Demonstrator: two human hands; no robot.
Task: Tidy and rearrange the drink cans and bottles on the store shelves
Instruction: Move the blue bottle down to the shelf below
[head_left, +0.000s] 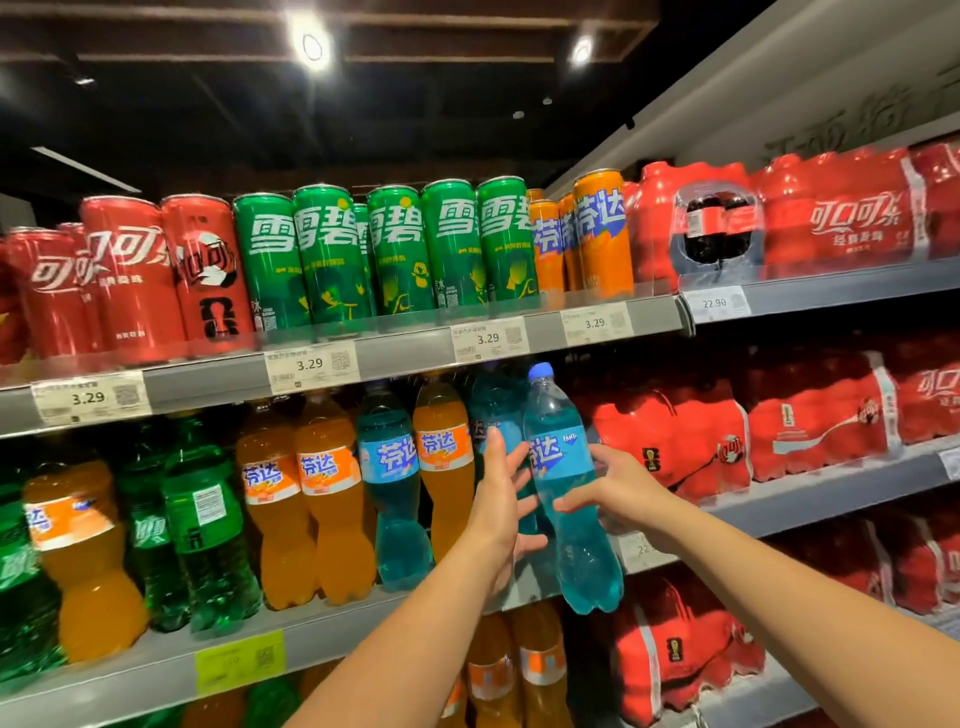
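Right hand (621, 493) first: wrapped round the waist of the blue bottle (582, 551), fingers curled across the front just below the label. Holding it tilted, cap leaning left, base hanging out past the shelf edge (337, 644) and standing on nothing.

Over to the left hand (501, 499): spread wide, fingers fairly straight, reaching up against a second blue bottle (491, 405) further back in the same slot. Touching it or just short of it, hard to tell.

Outward along the row: an orange bottle (444, 467) just left of that, then a third blue bottle (392, 467), then more orange, so colours mixed. Red multipacks (675, 441) close on the right.

Looks like the regrouping step, midway, with one blue in hand. Next up, probably: steadying or nudging the rear bottle to make room, then righting the held one and setting it down upright, label forward, without knocking the neighbours.
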